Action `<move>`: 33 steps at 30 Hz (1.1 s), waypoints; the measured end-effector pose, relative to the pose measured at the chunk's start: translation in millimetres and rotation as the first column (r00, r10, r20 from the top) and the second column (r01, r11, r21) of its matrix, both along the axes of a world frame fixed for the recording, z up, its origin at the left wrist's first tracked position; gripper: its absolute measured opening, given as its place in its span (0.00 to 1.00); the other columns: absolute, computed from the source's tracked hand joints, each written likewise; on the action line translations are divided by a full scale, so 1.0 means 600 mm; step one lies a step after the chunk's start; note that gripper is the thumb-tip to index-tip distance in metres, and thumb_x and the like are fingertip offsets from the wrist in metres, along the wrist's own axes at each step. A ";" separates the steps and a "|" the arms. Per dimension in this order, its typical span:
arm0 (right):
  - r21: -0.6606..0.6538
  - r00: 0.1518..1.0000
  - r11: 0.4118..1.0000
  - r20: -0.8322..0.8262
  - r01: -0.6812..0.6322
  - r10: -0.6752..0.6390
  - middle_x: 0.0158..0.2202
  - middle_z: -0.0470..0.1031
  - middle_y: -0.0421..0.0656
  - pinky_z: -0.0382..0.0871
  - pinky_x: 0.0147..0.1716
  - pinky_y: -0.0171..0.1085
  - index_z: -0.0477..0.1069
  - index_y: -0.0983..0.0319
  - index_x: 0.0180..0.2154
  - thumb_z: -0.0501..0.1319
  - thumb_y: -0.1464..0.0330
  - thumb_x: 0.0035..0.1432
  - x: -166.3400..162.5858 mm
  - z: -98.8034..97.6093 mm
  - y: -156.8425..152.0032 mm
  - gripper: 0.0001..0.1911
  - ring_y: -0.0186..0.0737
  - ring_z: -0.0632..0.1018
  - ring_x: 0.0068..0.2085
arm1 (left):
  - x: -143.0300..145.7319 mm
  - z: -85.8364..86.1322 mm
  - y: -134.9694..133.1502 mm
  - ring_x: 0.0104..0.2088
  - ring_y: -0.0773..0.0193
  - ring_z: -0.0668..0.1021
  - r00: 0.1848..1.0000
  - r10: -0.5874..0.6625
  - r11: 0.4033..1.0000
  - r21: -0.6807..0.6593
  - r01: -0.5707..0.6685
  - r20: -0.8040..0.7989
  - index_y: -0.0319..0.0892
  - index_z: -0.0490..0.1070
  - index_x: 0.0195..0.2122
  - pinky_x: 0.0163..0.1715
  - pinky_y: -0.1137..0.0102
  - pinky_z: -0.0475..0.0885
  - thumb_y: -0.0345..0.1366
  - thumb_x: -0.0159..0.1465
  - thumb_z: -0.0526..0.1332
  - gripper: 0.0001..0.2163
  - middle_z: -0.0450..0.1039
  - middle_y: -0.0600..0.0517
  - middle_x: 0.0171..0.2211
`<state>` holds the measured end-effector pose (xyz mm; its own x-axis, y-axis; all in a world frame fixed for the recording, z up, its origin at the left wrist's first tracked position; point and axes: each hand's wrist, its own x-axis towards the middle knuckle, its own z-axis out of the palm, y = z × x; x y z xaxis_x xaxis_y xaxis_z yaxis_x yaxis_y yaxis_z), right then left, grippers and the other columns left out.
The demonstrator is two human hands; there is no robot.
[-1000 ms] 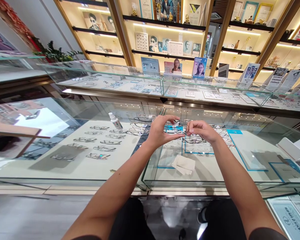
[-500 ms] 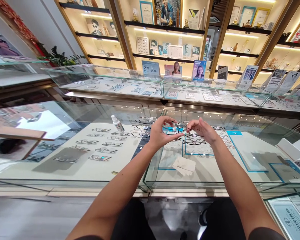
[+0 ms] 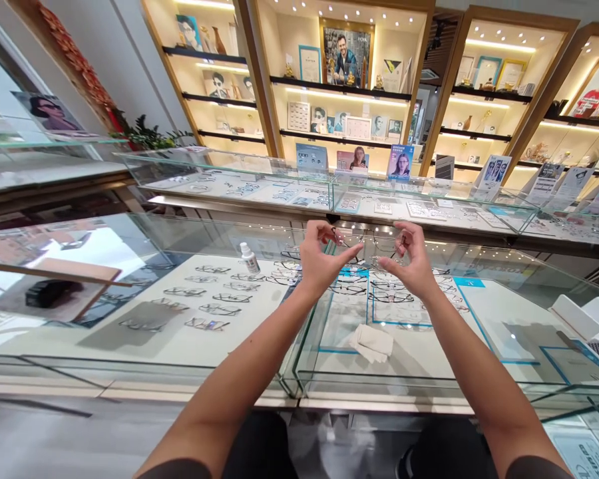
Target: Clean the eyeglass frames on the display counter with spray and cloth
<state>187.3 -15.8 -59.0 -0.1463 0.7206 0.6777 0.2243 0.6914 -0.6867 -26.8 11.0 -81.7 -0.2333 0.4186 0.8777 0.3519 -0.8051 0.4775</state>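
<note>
A thin-framed pair of eyeglasses (image 3: 355,241) is held up above the glass counter, its lenses between my two hands. My left hand (image 3: 320,258) pinches the left side of the frame, the thumb stretched toward the middle. At the other side, my right hand (image 3: 413,261) has its fingers curled round the frame's edge and its thumb below. Several more eyeglasses (image 3: 392,293) lie beneath the hands. Closer to me is a crumpled beige cloth (image 3: 373,343). A white spray bottle (image 3: 249,258) stands upright left of my left hand.
The glass display counter (image 3: 429,389) runs across in front of me, with rows of eyeglasses (image 3: 223,309) inside at left. A white box (image 3: 579,309) sits at the right. Behind are a second glass case (image 3: 259,166) with upright cards and lit wall shelves (image 3: 339,86).
Both hands have risen and turned with the eyeglasses, moving them clear of the frames below. My right hand has moved from fingers on top to thumb underneath. The camera view has tilted up.
</note>
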 end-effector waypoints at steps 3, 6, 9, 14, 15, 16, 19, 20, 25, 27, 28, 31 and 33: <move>0.161 0.999 0.986 0.009 0.050 -0.052 0.32 0.58 0.35 0.64 0.35 0.42 0.66 0.49 0.56 0.72 0.46 0.56 -0.005 0.051 -0.003 0.33 0.38 0.63 0.32 | -0.001 0.054 0.009 0.28 0.67 0.74 1.000 0.012 0.992 0.126 -0.010 -0.018 0.47 0.61 0.39 0.31 0.67 0.69 0.54 0.54 0.78 0.28 0.70 0.59 0.29; 0.279 0.997 0.957 -0.030 0.080 -0.075 0.32 0.58 0.36 0.63 0.33 0.42 0.66 0.49 0.56 0.70 0.45 0.58 -0.007 0.097 -0.005 0.31 0.38 0.62 0.32 | 0.000 0.106 0.008 0.27 0.67 0.73 0.998 0.061 0.972 0.230 -0.052 -0.032 0.48 0.60 0.40 0.32 0.68 0.69 0.55 0.53 0.78 0.29 0.67 0.61 0.28; 0.346 0.996 0.934 -0.048 0.090 -0.078 0.33 0.58 0.37 0.65 0.31 0.41 0.66 0.50 0.56 0.70 0.45 0.58 -0.005 0.119 -0.011 0.31 0.38 0.63 0.31 | 0.001 0.137 -0.006 0.26 0.68 0.72 0.995 0.093 0.951 0.298 -0.079 -0.033 0.48 0.60 0.39 0.31 0.68 0.70 0.56 0.52 0.78 0.30 0.66 0.62 0.28; 0.343 0.995 0.937 -0.092 0.073 -0.043 0.34 0.60 0.37 0.66 0.31 0.40 0.67 0.50 0.56 0.71 0.48 0.59 0.001 0.118 -0.028 0.29 0.37 0.63 0.32 | -0.018 0.147 -0.035 0.27 0.68 0.76 0.988 0.006 0.961 0.273 0.037 -0.155 0.47 0.65 0.40 0.30 0.68 0.74 0.47 0.57 0.78 0.23 0.70 0.59 0.30; 0.340 0.994 0.938 -0.105 0.063 -0.028 0.35 0.61 0.38 0.66 0.32 0.40 0.67 0.50 0.56 0.71 0.48 0.59 0.002 0.118 -0.031 0.28 0.37 0.64 0.33 | -0.024 0.146 -0.039 0.29 0.67 0.77 0.983 -0.010 0.963 0.262 0.059 -0.183 0.47 0.66 0.40 0.31 0.68 0.75 0.45 0.59 0.77 0.20 0.72 0.58 0.30; 0.335 0.994 0.941 -0.110 0.051 -0.015 0.36 0.62 0.38 0.66 0.32 0.40 0.67 0.50 0.56 0.70 0.48 0.59 0.004 0.119 -0.033 0.28 0.36 0.65 0.34 | -0.030 0.146 -0.042 0.30 0.67 0.78 0.979 -0.020 0.964 0.256 0.073 -0.202 0.47 0.68 0.40 0.32 0.68 0.76 0.42 0.62 0.75 0.16 0.73 0.57 0.31; 0.316 0.996 0.948 -0.093 0.020 0.009 0.41 0.65 0.39 0.69 0.35 0.40 0.67 0.50 0.55 0.70 0.47 0.59 0.009 0.125 -0.040 0.28 0.36 0.67 0.36 | -0.044 0.149 -0.049 0.31 0.67 0.79 0.976 -0.010 0.961 0.267 0.069 -0.216 0.48 0.72 0.39 0.32 0.67 0.76 0.36 0.67 0.70 0.07 0.76 0.56 0.32; 0.308 0.997 0.951 -0.082 0.010 0.016 0.42 0.65 0.39 0.70 0.36 0.40 0.67 0.50 0.55 0.71 0.48 0.59 0.010 0.128 -0.041 0.28 0.36 0.68 0.36 | -0.045 0.151 -0.051 0.31 0.67 0.79 0.976 0.010 0.960 0.276 0.052 -0.216 0.48 0.73 0.38 0.32 0.67 0.76 0.35 0.68 0.69 0.06 0.76 0.56 0.32; 0.287 0.998 0.957 -0.030 -0.042 0.053 0.39 0.65 0.38 0.74 0.41 0.42 0.67 0.52 0.54 0.72 0.51 0.58 0.020 0.137 -0.045 0.28 0.36 0.70 0.36 | -0.041 0.170 -0.057 0.29 0.68 0.75 0.959 0.151 0.902 0.430 -0.034 -0.241 0.47 0.73 0.35 0.29 0.68 0.71 0.31 0.67 0.68 0.06 0.75 0.57 0.29; 0.271 0.998 0.961 -0.009 -0.056 0.061 0.37 0.65 0.37 0.75 0.42 0.43 0.67 0.51 0.54 0.72 0.51 0.59 0.023 0.138 -0.044 0.27 0.37 0.71 0.37 | -0.040 0.174 -0.055 0.28 0.68 0.72 0.954 0.172 0.872 0.489 -0.031 -0.245 0.46 0.72 0.33 0.27 0.68 0.68 0.31 0.65 0.69 0.07 0.72 0.57 0.27; 0.258 0.998 0.964 0.005 -0.062 0.063 0.37 0.65 0.37 0.75 0.42 0.43 0.67 0.51 0.54 0.72 0.51 0.59 0.024 0.139 -0.044 0.27 0.37 0.72 0.37 | -0.040 0.174 -0.053 0.27 0.68 0.71 0.956 0.169 0.866 0.500 -0.028 -0.240 0.46 0.71 0.32 0.27 0.68 0.67 0.31 0.65 0.69 0.08 0.71 0.57 0.26; 0.216 0.996 0.973 0.046 -0.079 0.071 0.37 0.66 0.37 0.77 0.45 0.45 0.66 0.50 0.54 0.71 0.49 0.59 0.024 0.139 -0.044 0.27 0.38 0.74 0.38 | -0.039 0.169 -0.048 0.27 0.68 0.69 0.970 0.128 0.894 0.447 -0.023 -0.205 0.46 0.71 0.31 0.27 0.68 0.66 0.31 0.66 0.68 0.08 0.69 0.56 0.26; 0.203 0.995 0.975 0.056 -0.087 0.077 0.37 0.67 0.37 0.78 0.46 0.46 0.66 0.50 0.54 0.71 0.48 0.59 0.023 0.139 -0.045 0.27 0.38 0.75 0.39 | -0.037 0.164 -0.045 0.27 0.68 0.69 0.984 0.090 0.903 0.429 -0.015 -0.156 0.47 0.71 0.32 0.27 0.67 0.66 0.33 0.67 0.68 0.08 0.69 0.56 0.27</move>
<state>200.8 -42.6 24.4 -0.2345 0.5509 0.8010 0.1896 0.8340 -0.5181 -48.8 -16.3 16.5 -0.0784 -0.0109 0.9969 0.4434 -0.8960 0.0251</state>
